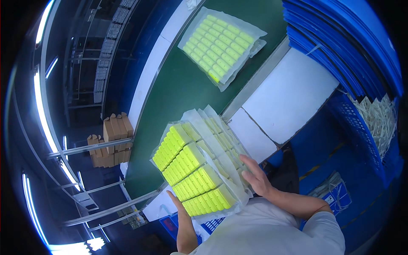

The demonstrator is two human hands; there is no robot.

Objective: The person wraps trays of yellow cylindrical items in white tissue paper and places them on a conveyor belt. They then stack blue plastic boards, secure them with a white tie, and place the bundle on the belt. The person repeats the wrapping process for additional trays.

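Note:
A stack of white foam sheets (214, 123) carrying rows of bright yellow-green rectangular parts (191, 170) stands tilted at the near end of the dark green conveyor belt (178, 89). My right hand (255, 176) presses flat against the stack's right side, fingers spread. My left hand (176, 202) supports the stack from below at its near edge. Farther up the belt lies a second foam sheet (223, 46) covered with the same yellow-green parts, untouched.
A white table surface (289, 95) borders the belt on the right. Blue plastic crates (340, 46) stand stacked at upper right, one basket (378, 121) holding pale strips. Brown cardboard boxes (110, 140) sit on a rack at left.

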